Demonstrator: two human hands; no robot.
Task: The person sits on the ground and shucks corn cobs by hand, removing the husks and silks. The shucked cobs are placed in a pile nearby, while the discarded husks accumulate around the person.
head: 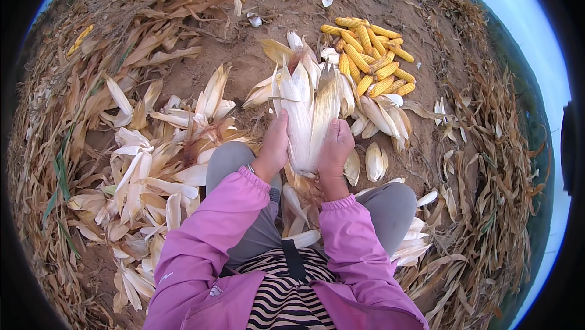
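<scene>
Between my two hands, above my knees, stands a corn ear in pale dry husk, its leaves parted at the top. My left hand grips its left side. On the right side my right hand is closed on the husk, by a brownish leaf. No kernels show on this ear. Just beyond it lie more ears in husk. A pile of husked yellow corn cobs rests on the soil past them, to the right.
Loose stripped husks are heaped to my left. Dry corn stalks and leaves form a bank along the right, with more stalks at the upper left. One yellow cob lies far left. Bare brown soil shows ahead.
</scene>
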